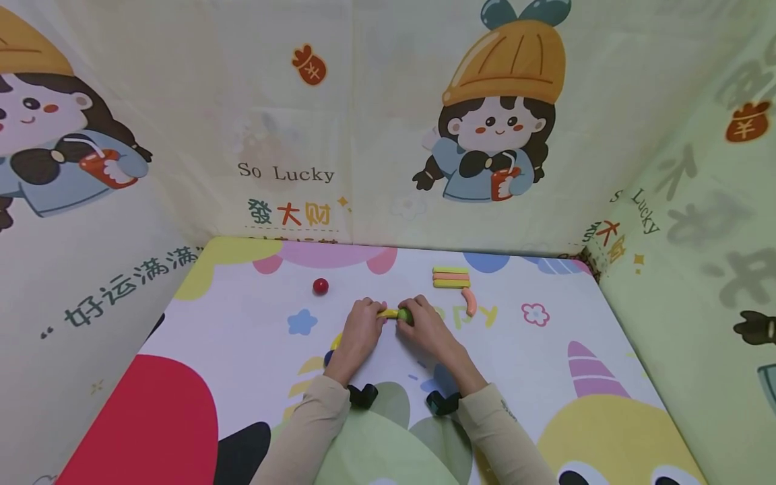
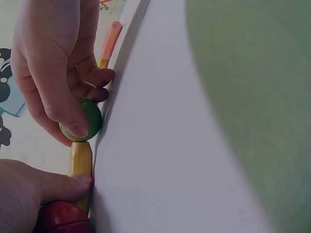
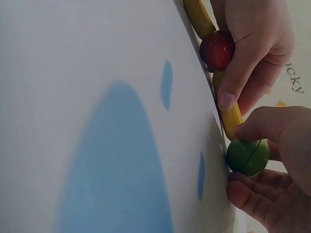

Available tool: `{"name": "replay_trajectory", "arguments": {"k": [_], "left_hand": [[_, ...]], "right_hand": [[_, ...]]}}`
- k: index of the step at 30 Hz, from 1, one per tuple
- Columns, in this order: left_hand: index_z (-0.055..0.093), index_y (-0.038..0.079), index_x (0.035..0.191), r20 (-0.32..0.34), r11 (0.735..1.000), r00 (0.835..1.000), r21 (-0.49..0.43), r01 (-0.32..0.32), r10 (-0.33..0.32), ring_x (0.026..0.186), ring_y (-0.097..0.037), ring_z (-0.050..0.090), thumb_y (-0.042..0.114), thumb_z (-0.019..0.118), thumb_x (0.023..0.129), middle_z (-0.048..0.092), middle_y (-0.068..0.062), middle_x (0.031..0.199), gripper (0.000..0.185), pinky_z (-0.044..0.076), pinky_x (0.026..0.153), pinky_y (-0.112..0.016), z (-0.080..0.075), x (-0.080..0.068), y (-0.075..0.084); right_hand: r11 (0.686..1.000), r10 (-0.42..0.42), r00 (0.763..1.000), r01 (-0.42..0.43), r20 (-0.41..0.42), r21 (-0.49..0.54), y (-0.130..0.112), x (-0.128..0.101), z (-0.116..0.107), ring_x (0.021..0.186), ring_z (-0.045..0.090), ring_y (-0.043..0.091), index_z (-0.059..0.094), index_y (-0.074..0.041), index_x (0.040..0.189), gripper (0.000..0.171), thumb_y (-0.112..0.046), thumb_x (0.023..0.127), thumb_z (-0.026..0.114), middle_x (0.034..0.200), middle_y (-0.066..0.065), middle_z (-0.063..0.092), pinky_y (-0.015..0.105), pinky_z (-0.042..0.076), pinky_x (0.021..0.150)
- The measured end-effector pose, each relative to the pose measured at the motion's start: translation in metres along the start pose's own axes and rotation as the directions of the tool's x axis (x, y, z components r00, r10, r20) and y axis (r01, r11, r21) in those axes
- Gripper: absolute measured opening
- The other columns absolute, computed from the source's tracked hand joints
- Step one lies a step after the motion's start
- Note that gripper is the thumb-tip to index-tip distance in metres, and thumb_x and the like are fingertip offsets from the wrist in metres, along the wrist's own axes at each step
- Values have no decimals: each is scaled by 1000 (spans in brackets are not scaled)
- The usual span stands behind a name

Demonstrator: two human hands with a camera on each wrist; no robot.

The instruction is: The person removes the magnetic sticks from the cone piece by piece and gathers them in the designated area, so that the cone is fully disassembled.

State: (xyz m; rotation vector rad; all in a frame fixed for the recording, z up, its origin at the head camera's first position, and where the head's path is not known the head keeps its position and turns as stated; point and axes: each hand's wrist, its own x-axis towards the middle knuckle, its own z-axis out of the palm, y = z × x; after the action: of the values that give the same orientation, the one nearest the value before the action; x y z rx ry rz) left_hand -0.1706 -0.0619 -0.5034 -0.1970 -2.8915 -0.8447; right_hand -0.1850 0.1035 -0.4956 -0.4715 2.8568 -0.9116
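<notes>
My left hand (image 1: 359, 331) pinches a yellow stick piece (image 3: 231, 121) between thumb and fingers, low over the sheet. A green grooved ball (image 3: 249, 158) sits at the stick's right end, held between thumb and fingertips of my right hand (image 1: 432, 330). In the left wrist view, the ball meets the stick's tip. At the stick's other end is a red grooved ball (image 2: 65, 217), hidden under the left hand in the head view. Another yellow piece (image 3: 197, 17) continues beyond it. A dark blue ball (image 1: 329, 357) shows partly beside the left wrist.
A separate red ball (image 1: 320, 286) lies at the back left. Behind the right hand, yellow and coral sticks (image 1: 451, 277) lie side by side, with a curved coral piece (image 1: 469, 302) below. Printed cloth walls (image 1: 388, 135) stand behind and at both sides.
</notes>
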Motion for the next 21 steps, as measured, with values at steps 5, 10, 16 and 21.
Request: {"name": "replay_trajectory", "arguments": {"k": [5, 10, 16, 21], "left_hand": [[73, 4, 116, 18, 1000, 1000, -10, 12, -11, 98, -24, 60, 13, 75, 90, 67, -11, 104, 28, 56, 91, -34, -1, 1, 0], [73, 4, 116, 17, 1000, 1000, -10, 10, -10, 98, -24, 60, 13, 75, 90, 68, -11, 104, 28, 56, 91, -34, -1, 2, 0], [73, 4, 116, 17, 1000, 1000, -6, 19, -19, 101, -24, 61, 14, 75, 89, 68, -11, 106, 29, 55, 94, -34, -1, 2, 0], [73, 3, 117, 32, 1000, 999, -12, 25, -25, 100, -24, 60, 14, 76, 89, 68, -11, 106, 30, 55, 94, -35, -2, 1, 1]], "right_hand": [[1000, -3, 1000, 3, 0, 4, 0, 0, -1, 88, 53, 18, 64, -9, 123, 31, -19, 94, 68, 112, 9, 56, 30, 49, 80], [1000, 18, 1000, -18, -2, 15, 0, -1, -3, 90, 54, 19, 64, -10, 123, 32, -20, 94, 68, 115, 9, 56, 31, 49, 80], [999, 35, 999, -35, -11, 8, 4, 0, -4, 92, 54, 19, 64, -11, 124, 33, -22, 93, 69, 116, 9, 57, 33, 50, 82], [999, 31, 1000, -31, 2, 13, 4, -1, -6, 92, 54, 19, 64, -10, 123, 34, -21, 92, 70, 115, 9, 57, 33, 51, 84]]}}
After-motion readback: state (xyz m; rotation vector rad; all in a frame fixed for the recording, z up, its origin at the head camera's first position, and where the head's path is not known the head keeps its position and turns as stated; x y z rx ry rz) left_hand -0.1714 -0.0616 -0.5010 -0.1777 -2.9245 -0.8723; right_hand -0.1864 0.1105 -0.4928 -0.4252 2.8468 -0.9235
